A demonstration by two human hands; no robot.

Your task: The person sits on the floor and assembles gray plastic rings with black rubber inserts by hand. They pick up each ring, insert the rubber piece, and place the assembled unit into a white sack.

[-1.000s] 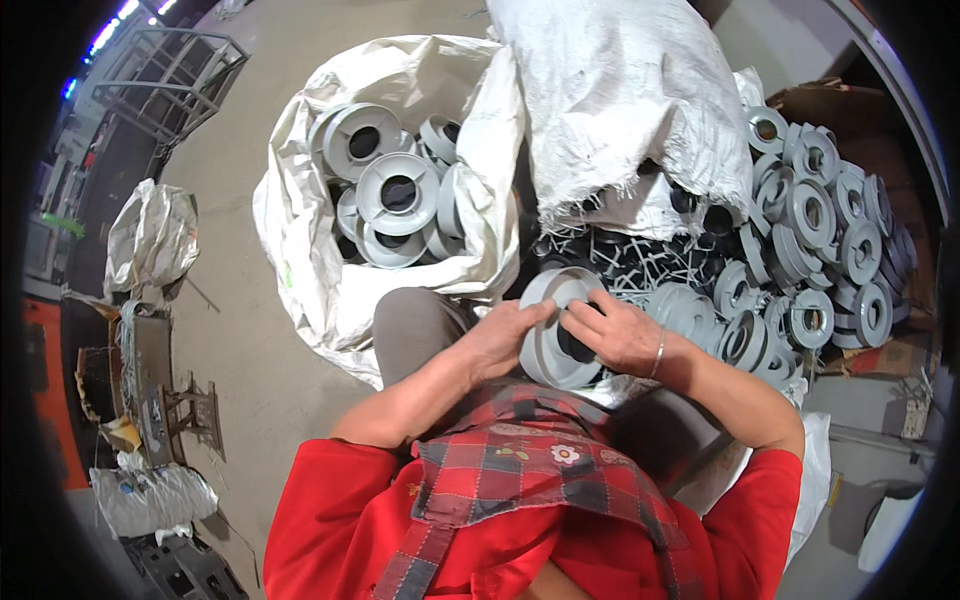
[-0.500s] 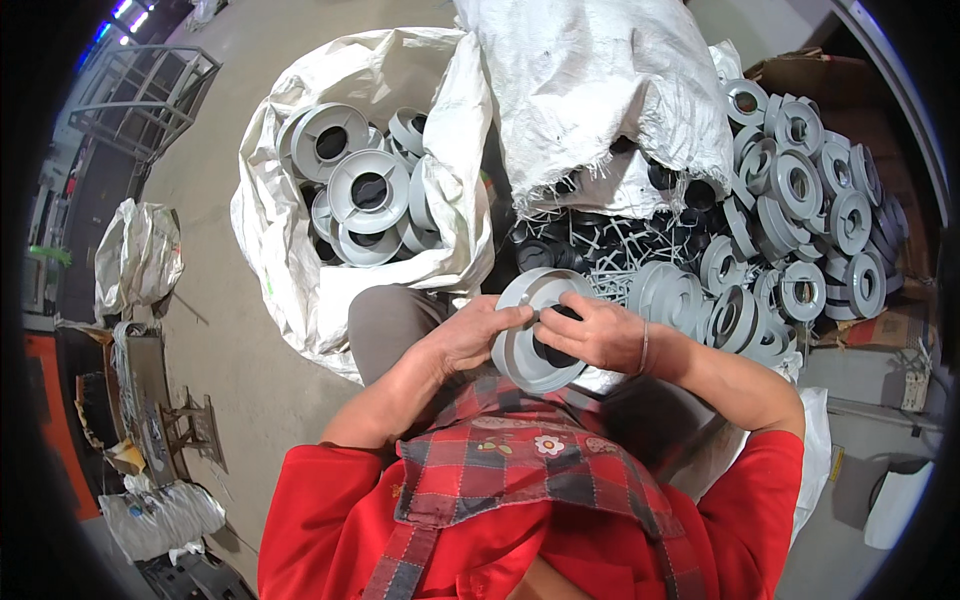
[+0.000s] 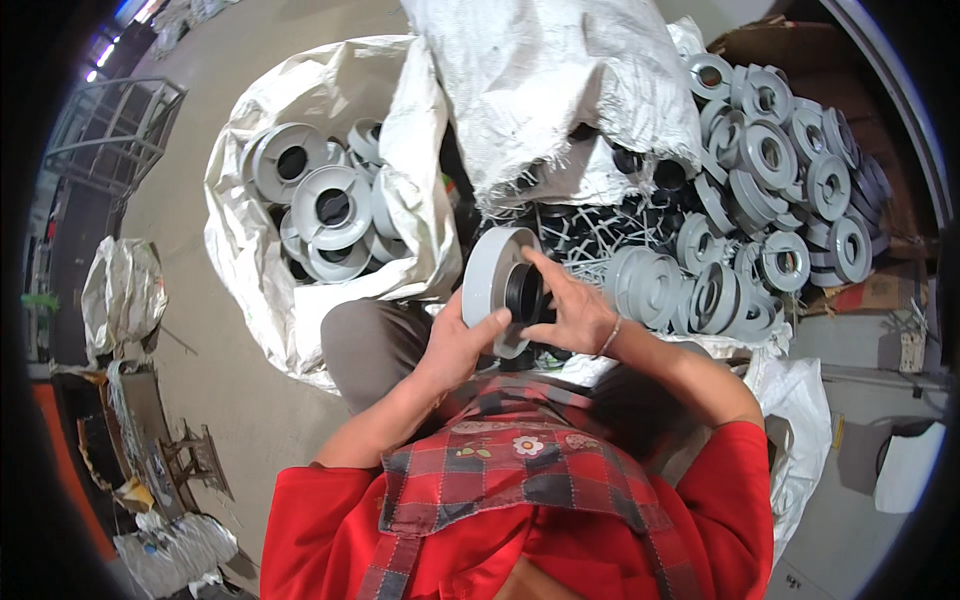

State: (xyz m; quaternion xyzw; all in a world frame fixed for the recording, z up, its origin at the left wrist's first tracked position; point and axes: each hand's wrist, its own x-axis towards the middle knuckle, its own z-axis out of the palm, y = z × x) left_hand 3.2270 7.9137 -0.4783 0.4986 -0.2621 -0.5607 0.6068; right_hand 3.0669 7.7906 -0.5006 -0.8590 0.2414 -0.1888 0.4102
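Over my lap, a round grey plastic flange (image 3: 482, 277) is tilted on its edge, its hollow side turned toward the right. My left hand (image 3: 452, 345) grips its lower left rim, with the thumb laid across the front. A short black plastic collar (image 3: 523, 293) sits at the flange's centre and sticks out to the right. Thumb and fingers of my right hand (image 3: 578, 312) curve round this collar from the right. How deep the collar sits in the flange is hidden.
At the left, a white woven sack (image 3: 235, 250) holds grey flanges with black centres (image 3: 331, 207). Another white sack (image 3: 570, 90) lies ahead, spilling black collars and thin grey sticks (image 3: 590, 245). Many loose grey flanges (image 3: 768, 150) are heaped at the right beside cardboard (image 3: 790, 45).
The flange has turned from facing up to standing on edge, and my hands have moved slightly left with it. My right fingers have spread from inside the centre to round the collar.
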